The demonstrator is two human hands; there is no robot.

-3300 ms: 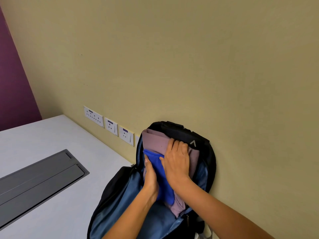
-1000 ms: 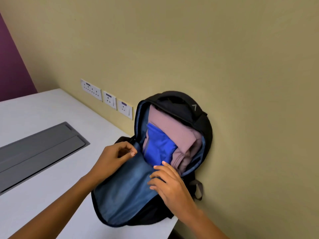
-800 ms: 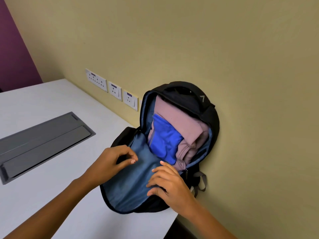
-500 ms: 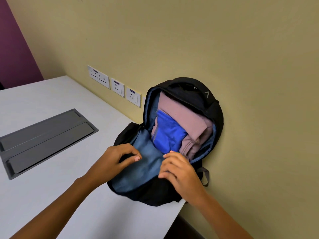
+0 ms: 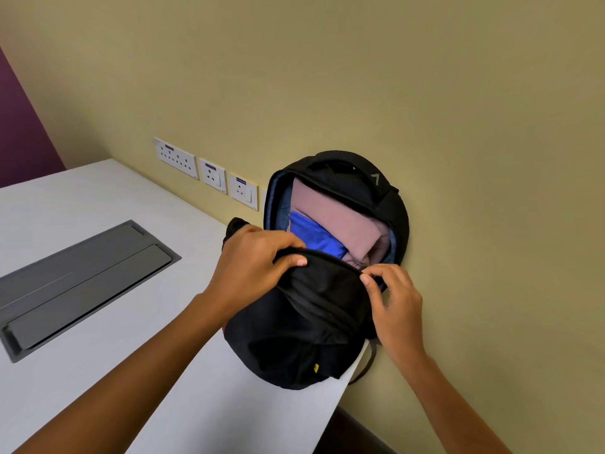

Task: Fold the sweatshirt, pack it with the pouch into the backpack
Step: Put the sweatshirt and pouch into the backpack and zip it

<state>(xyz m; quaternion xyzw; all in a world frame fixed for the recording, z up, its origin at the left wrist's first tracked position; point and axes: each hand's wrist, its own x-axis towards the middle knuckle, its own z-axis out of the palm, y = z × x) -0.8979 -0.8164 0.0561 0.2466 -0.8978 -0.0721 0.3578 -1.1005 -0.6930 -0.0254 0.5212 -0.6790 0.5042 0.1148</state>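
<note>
- Inspecting the backpack (image 5: pixel 304 352) at centre frame: it lies at the right end of the worktop (image 5: pixel 98 371) with its top leaning on the wall. The main compartment is open at its upper end.
- Sweatshirt (image 5: pixel 340 214): mauve, folded into a flat bundle and seated inside the compartment against the back panel. The folding step is judged complete.
- Pouch (image 5: pixel 314 235): a blue item, taken to be the pouch, lies in the same compartment on the front of the sweatshirt and touches it. Its lower part is hidden behind the flap. Packing of both items is judged complete.
- Front flap (image 5: pixel 320 290): black, drawn up over the lower half of the opening. The upper half is uncovered and the contents show.
- Left hand (image 5: pixel 252 260): its grip is curled round the flap rim left of centre, with the fingers hooked over the edge.
- Right hand (image 5: pixel 396 299): its grip is narrow, thumb and forefinger pinching the rim at the right side of the opening. Whether a zip pull sits in that pinch cannot be told.
- Outstanding, by judgement: bringing the flap fully over the contents and closing the zip. The task as worded is otherwise met.
- Risk noted: sweatshirt fabric bulges just beside the right-hand pinch and could catch in a closing zip.
- Elsewhere: wall sockets (image 5: pixel 209 173) sit to the upper left of the backpack, and a grey recessed panel (image 5: pixel 82 283) is set in the worktop at left. Neither is involved.
</note>
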